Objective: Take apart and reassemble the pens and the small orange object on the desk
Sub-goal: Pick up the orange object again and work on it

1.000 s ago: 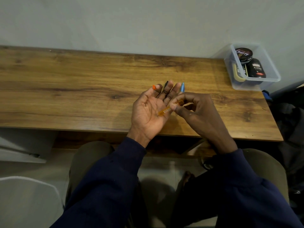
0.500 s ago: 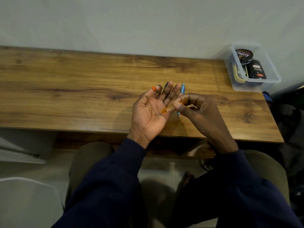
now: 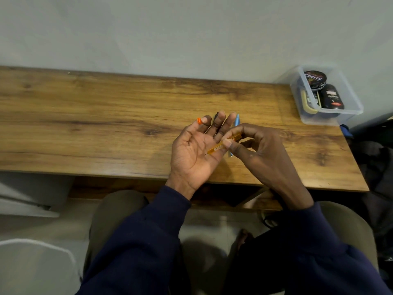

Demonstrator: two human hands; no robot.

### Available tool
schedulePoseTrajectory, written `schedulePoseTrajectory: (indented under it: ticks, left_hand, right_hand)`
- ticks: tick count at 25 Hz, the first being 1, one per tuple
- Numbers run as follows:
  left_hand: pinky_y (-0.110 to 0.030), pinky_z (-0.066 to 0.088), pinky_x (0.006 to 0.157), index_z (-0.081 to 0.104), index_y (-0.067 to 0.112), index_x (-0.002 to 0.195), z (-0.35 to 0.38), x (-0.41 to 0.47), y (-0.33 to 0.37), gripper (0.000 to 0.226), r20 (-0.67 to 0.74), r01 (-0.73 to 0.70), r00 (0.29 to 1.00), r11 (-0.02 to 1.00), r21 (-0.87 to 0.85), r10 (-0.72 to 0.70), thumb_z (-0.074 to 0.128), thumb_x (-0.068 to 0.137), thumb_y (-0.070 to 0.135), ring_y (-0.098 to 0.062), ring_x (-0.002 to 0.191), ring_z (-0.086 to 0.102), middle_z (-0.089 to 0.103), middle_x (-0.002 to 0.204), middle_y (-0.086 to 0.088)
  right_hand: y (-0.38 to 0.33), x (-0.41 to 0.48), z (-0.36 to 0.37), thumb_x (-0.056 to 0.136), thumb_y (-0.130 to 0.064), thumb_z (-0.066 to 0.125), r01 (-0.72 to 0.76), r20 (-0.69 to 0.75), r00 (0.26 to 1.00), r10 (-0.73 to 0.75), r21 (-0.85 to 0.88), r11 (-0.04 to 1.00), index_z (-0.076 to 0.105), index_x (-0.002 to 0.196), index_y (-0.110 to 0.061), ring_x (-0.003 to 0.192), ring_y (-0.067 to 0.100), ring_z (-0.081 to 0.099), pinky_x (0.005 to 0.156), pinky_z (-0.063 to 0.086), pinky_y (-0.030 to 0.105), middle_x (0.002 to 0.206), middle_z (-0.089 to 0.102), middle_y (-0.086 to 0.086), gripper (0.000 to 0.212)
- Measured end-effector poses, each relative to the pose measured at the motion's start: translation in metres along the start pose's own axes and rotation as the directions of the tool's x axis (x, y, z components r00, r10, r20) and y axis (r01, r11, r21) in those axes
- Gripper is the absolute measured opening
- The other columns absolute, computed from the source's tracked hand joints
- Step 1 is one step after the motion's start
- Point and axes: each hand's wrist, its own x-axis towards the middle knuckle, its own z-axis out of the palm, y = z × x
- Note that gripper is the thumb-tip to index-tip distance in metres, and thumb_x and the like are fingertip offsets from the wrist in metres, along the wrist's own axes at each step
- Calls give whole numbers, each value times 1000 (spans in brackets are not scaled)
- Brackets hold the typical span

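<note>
Head view: the left grip [image 3: 191,154] lies palm up over the near part of the desk [image 3: 85,124], fingers straight and spread, curled round nothing. The right grip [image 3: 259,150], just to the right of it, pinches an orange pen [image 3: 223,145] between thumb and forefinger, the other fingers curled beneath. The pen slants across the base of the left fingers, its thin tip pointing down at the palm.

A small orange piece [image 3: 199,120] sits just beyond the left thumb tip; whether they touch cannot be told. A black pen [image 3: 216,116] shows past the left fingertips, mostly hidden by them. A blue pen [image 3: 237,121] lies on the desk right of those fingers, partly covered by the right grip. Well to the right of the left grip, at the desk's far corner, a clear box [image 3: 350,107] holds dark tins.
</note>
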Motion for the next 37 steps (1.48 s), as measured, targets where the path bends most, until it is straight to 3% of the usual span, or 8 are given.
schedulePoseTrajectory:
  ticks: [6,14,19,23,27,33,37]
  left_hand:
    - [-39,56,87,53,15,104,-3,1,0,24,-5,2,1000,1000,-22,-2,32,110,25,-29,146,46,59,129,-8]
    - [-40,58,80,53,15,104,-3,1,1,24,5,-5,1000,999,-38,5,32,110,24,-29,150,40,59,128,-9]
    - [-46,57,91,54,16,99,-3,0,2,28,-16,-29,999,999,-27,29,30,110,25,-28,141,49,61,126,-8]
    - [-54,31,122,55,16,95,-4,0,3,25,-25,-48,999,999,-23,48,34,107,24,-30,139,50,62,123,-9]
    - [-53,31,121,55,16,95,-4,1,2,18,12,-60,998,998,-20,61,40,102,22,-31,147,45,61,124,-9]
    - [-55,28,125,56,15,96,-5,2,1,17,40,-71,997,997,-21,72,42,103,21,-31,138,52,62,124,-11]
    - [-55,32,123,56,15,97,-7,3,2,25,13,-74,997,997,13,74,35,108,23,-32,136,55,63,123,-12]
  right_hand:
    - [1,-1,-2,95,-17,72,0,10,1000,1,-59,998,75,102,-16,94,8,70,85,56,37,98,75,-12,8]
    - [2,0,-3,95,-18,73,18,17,1000,-17,-86,996,76,104,-15,96,10,70,84,57,33,101,75,-9,10]
    - [3,1,-6,95,-17,73,45,32,999,-43,-74,996,75,102,-16,93,10,70,80,56,27,97,75,-9,8]
    - [8,2,-11,95,-18,73,42,14,999,-42,-57,997,75,103,-14,91,11,71,76,55,22,97,75,-9,10]
    - [15,1,-8,95,-17,71,-8,12,1000,7,44,999,75,104,-10,90,12,72,72,56,19,99,76,-3,11]
    - [30,-1,-4,96,-18,72,-83,-27,995,91,208,975,76,103,-11,88,14,68,80,56,32,96,77,2,11]
    - [35,-3,2,95,-22,72,-112,-13,992,122,304,946,77,102,-16,88,22,69,77,58,37,97,77,9,11]
